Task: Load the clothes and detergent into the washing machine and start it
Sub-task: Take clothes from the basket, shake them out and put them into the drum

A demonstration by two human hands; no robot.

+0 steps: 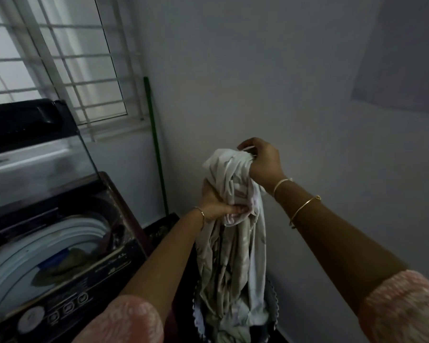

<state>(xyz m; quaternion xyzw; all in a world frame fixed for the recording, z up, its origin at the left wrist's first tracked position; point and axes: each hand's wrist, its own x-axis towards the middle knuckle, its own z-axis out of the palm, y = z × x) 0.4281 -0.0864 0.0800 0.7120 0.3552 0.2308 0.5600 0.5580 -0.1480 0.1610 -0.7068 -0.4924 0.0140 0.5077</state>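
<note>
A long pale cloth point(233, 243) is held up in the centre of the frame, gripped at two heights so that its length can be drawn clear of the basket point(274, 297) at the bottom centre, where its lower end is bunched among other laundry. The right hand point(261, 160) is raised highest, its fingers curled tightly round the top gather of the fabric; the left hand point(218, 204) is lower and to the left, its fingers and thumb closed round a fold partway down. The hold seems meant to gather the hanging length before it is swung left toward the washer point(60, 243), whose open tub fills the lower left of the frame. The cloth is thin and soft, cream with a faint leafy print (the pattern is hard to read in the dim light), and it falls in long vertical creases. The basket rim is dark with a scalloped pale edge. The washer's glass lid point(35, 157) is propped upright at the left, presumably to leave the tub free; the tub wall is smooth white plastic in curved ribs, and a dull olive garment point(67, 264) already lies inside. Round buttons are set in the dark panel point(67, 308) at the lower left. No detergent is seen. A thin green pole point(156, 149) leans in the corner beside a barred window point(60, 58).
</note>
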